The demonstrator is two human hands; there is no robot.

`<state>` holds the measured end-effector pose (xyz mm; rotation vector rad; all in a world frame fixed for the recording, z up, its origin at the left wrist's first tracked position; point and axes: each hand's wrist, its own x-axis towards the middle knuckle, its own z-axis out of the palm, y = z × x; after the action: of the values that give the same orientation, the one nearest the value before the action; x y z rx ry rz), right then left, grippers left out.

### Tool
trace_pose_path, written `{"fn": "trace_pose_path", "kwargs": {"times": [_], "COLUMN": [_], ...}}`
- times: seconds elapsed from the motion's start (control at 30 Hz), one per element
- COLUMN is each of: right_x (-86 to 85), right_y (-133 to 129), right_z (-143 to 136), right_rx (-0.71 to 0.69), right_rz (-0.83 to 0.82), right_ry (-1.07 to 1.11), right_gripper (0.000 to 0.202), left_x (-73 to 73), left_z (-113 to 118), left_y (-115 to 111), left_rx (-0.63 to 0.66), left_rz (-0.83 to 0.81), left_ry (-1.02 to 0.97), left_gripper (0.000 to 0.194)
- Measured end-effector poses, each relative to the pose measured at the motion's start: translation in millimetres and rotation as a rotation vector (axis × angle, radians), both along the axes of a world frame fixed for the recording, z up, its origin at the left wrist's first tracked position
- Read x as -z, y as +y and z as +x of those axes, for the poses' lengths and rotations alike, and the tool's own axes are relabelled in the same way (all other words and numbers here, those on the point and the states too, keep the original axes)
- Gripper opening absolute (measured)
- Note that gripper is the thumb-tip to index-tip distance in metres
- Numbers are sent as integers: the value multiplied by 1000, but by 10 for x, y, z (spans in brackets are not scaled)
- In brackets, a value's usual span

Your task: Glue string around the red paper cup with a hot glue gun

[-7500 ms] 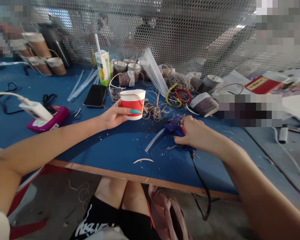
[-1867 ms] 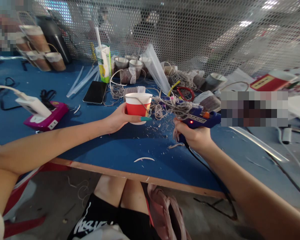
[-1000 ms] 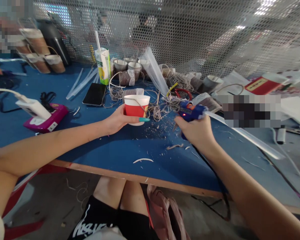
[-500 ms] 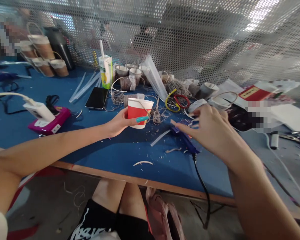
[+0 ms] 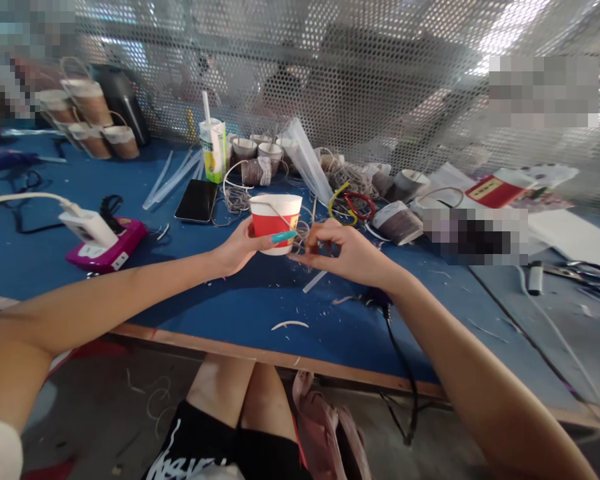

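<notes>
My left hand is wrapped round a red and white paper cup, held upright above the blue table. A thin cord runs over the cup's rim and down its side. Just right of the cup, my right hand has its thumb and fingers curled into a pinch; whatever is between the fingertips is too small to make out. Under the right wrist lies a blue glue gun, mostly hidden, with a clear glue stick in front of it.
Behind the hands are cord-wrapped cups, tangled cord, clear glue sticks and a drink carton. A phone and a pink power strip lie left. Scissors rest at right; a perforated metal screen stands behind.
My right hand has moved left from above the glue gun to beside the cup, and its fingers have closed into a pinch. The left hand keeps holding the cup.
</notes>
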<state>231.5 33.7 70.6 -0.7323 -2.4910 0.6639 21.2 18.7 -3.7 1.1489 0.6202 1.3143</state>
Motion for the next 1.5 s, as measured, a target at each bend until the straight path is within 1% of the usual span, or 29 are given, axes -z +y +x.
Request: {"fn": "trace_pose_path", "kwargs": {"times": [0.1, 0.2, 0.3, 0.4, 0.5, 0.57, 0.7, 0.87, 1.1, 1.33, 1.5], "right_x": [-17, 1, 43, 96, 150, 183, 234, 258, 253, 286, 285], "right_y": [1, -1, -9, -12, 1, 20, 63, 89, 96, 131, 125], "right_z": [60, 85, 75, 50, 31, 23, 17, 12, 5, 24, 31], "right_rx": [-39, 22, 80, 95, 95, 129, 210, 194, 240, 211, 233], "right_rz": [43, 64, 61, 13, -78, -120, -133, -150, -124, -145, -157], "right_ry": [102, 261, 385, 472, 563, 608, 632, 646, 645, 662, 632], "right_gripper": [45, 49, 49, 44, 40, 39, 40, 40, 43, 40, 43], "left_x": [-29, -42, -35, -20, -10, -11, -26, -25, -4, -15, 4], "left_z": [10, 16, 20, 23, 26, 29, 36, 40, 33, 35, 28], "left_y": [-3, -8, -12, -12, -13, -17, -35, -40, -30, -33, -22], "left_rx": [-27, -34, -35, -42, -48, -52, -68, -57, -48, -60, -44], "left_rz": [-24, -38, -50, -50, -44, -56, -87, -76, -55, -74, -38], "left_ry": [-13, 16, 57, 80, 104, 124, 141, 144, 148, 142, 153], "left_gripper": [68, 67, 68, 68, 66, 65, 65, 67, 67, 68, 67]}}
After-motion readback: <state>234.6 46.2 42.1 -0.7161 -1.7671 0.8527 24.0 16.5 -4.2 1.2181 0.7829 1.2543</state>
